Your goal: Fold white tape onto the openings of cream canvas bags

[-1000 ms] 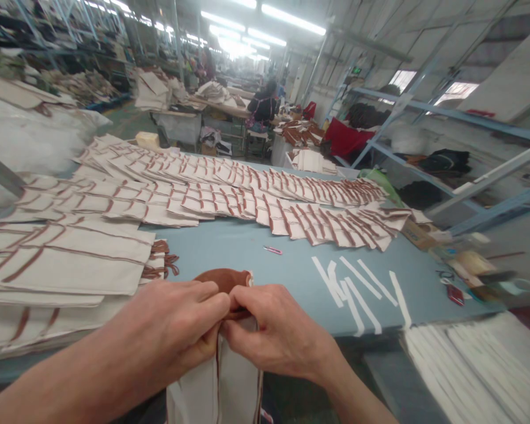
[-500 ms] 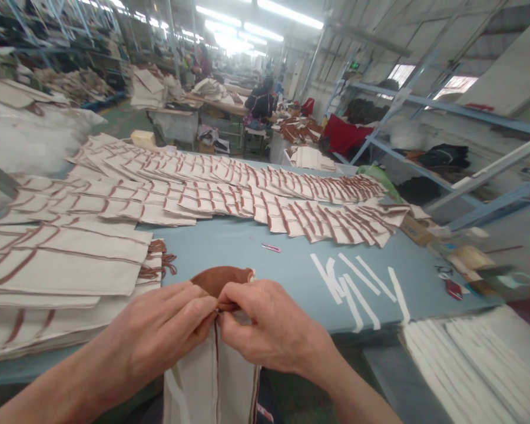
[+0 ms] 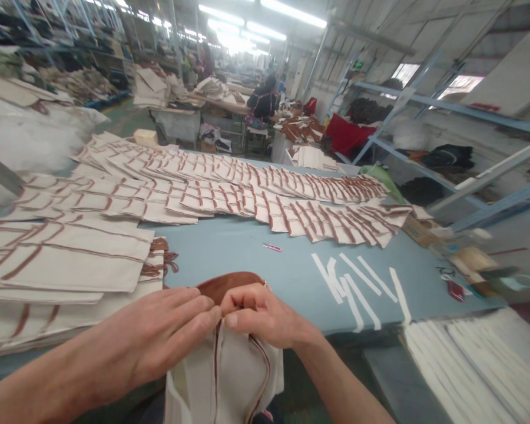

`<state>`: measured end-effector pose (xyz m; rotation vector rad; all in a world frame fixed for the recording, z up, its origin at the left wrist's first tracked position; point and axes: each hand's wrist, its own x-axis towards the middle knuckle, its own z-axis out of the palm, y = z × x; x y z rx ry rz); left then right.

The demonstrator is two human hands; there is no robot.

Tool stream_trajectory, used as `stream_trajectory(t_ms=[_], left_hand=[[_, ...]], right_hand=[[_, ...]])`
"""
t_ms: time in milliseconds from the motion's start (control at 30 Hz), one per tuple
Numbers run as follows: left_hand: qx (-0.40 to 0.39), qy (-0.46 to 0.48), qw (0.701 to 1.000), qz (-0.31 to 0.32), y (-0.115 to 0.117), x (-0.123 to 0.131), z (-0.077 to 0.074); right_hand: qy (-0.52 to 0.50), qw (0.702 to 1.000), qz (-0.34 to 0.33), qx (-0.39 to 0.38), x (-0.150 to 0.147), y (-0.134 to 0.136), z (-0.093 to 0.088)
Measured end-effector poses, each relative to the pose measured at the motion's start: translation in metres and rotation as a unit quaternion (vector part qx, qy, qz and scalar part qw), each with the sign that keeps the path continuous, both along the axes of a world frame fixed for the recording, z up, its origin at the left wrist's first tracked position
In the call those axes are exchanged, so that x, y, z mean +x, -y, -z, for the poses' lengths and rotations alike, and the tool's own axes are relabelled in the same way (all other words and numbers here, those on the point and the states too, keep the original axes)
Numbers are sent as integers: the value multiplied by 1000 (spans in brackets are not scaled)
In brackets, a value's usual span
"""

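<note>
A cream fabric piece (image 3: 236,368) with brown piping hangs in front of me at the table's near edge. A curved brown band (image 3: 234,282) runs along its top. My left hand (image 3: 172,330) is closed on the top edge, its fingers pressed together on the left of the piped seam. My right hand (image 3: 258,315) pinches the same edge just to the right, thumb against bent index finger. The two sets of fingertips nearly meet at the top of the seam. Whatever lies between them is hidden.
Overlapping rows of cream panels with brown stripes (image 3: 221,197) cover the table's far side; more are stacked at left (image 3: 75,256). A pink cutter (image 3: 272,247) and white strips (image 3: 348,288) lie on the blue tabletop (image 3: 221,247). A white stack (image 3: 477,365) stands at right.
The fabric's right side has swung out and now bulges to the right. Both hands have dropped slightly, and the left hand's fingers lie flatter over the edge.
</note>
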<state>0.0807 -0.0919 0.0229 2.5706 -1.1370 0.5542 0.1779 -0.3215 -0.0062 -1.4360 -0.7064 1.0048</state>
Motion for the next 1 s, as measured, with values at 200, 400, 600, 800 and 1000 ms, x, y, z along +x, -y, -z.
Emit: stream_trajectory(t_ms=[200,400,600,800,1000], left_hand=[[24,9,1000,1,2,-3,-13],[-11,10,1000,-6,-6,-12,10],[-139,-2,990,4,-2,-12,28],[-217,-18,976,-6,-8,2,5],[-181,-138,973,-34,-7,10,-26]], right_hand=[[-73,995,51,39,-11,0,12],[-104,991,69,56,-20,4,11],[-61,988,81,118,-24,4,5],[98,977,61,178,-16,5,-13],[316,939,53,124,-11,13,-43]])
